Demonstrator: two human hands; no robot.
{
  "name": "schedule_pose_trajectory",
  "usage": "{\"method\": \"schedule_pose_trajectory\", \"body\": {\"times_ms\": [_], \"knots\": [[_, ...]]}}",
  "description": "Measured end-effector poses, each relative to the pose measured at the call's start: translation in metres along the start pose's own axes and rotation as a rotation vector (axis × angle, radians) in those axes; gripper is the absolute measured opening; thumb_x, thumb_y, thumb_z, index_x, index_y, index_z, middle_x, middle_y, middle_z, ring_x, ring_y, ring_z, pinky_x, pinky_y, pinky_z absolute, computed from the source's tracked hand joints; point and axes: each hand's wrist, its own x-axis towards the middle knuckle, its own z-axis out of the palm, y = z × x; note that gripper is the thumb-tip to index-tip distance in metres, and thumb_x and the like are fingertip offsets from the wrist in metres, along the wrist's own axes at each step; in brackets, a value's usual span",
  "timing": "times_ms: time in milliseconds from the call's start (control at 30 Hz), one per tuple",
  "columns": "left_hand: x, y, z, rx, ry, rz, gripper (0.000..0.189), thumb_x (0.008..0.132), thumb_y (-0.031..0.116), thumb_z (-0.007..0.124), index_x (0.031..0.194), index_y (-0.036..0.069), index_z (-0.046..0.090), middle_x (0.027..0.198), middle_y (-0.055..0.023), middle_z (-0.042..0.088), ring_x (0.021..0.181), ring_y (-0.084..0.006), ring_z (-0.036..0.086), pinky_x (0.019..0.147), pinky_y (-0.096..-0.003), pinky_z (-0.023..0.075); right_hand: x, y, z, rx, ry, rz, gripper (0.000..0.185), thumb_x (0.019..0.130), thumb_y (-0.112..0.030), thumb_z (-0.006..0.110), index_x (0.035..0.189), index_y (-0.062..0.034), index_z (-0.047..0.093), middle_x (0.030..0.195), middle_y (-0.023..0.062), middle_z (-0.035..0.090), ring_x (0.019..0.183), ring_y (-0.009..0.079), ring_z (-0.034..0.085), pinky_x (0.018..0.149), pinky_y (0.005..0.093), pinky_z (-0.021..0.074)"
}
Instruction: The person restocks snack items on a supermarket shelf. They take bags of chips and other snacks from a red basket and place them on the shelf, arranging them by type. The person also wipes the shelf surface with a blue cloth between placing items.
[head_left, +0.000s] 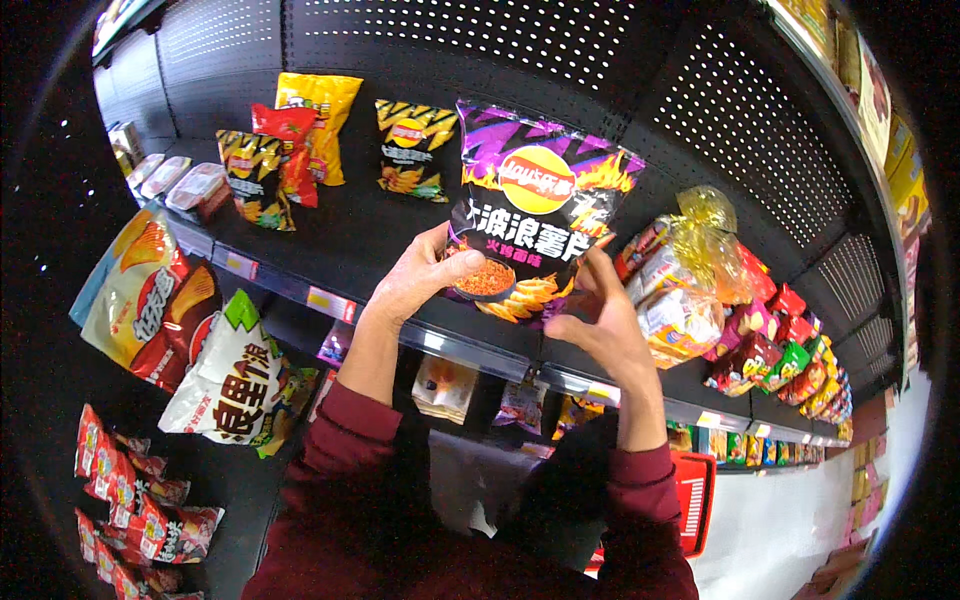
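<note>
Between my hands stands a large black and purple bag of Lay's chips (544, 217), upright at the black shelf (337, 266). My left hand (424, 274) grips its lower left side, thumb across the front. At the lower right side, my right hand (607, 315) has its fingers against the bag's edge, with the thumb apart from the front. A smaller black and yellow Lay's bag (415, 154) stands just left of the large one. To the right lies a clear bag of wrapped snacks (675, 292) tied with gold film.
More snack bags, one yellow (330, 127) and one red (289, 150), stand farther left beside clear plastic packs (196, 189). A white chip bag (232, 382) hangs out at lower left. Price tags line the shelf edge (465, 349). A red shopping basket (696, 502) is at lower right.
</note>
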Motion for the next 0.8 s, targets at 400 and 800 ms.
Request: {"method": "schedule_pose_trajectory", "body": {"times_ms": [400,800], "knots": [[0.001,0.001,-0.035,1.064,0.810,0.297,0.039,0.094,0.039,0.069,0.109,0.002,0.069,0.095,-0.0144,0.066,0.090,-0.0313,0.063,0.080,-0.0416,0.0500,0.100,0.089,0.105,0.349,-0.022,-0.097,0.072,0.078,-0.012,0.090,0.134,0.0002,0.047,0.127,0.0094,0.064,0.114,0.0184,0.063,0.101,0.0340,0.0507],[0.050,-0.048,-0.089,0.848,0.952,0.057,0.054,0.097,0.033,0.057,0.142,0.004,0.056,0.133,-0.0255,0.059,0.126,-0.0405,0.053,0.109,-0.0475,0.0413,0.174,0.145,0.163,-0.183,0.192,-0.122,0.086,0.069,-0.015,0.090,0.140,0.0006,0.043,0.119,0.0209,0.067,0.108,0.0377,0.066,0.093,0.0439,0.0539]]}}
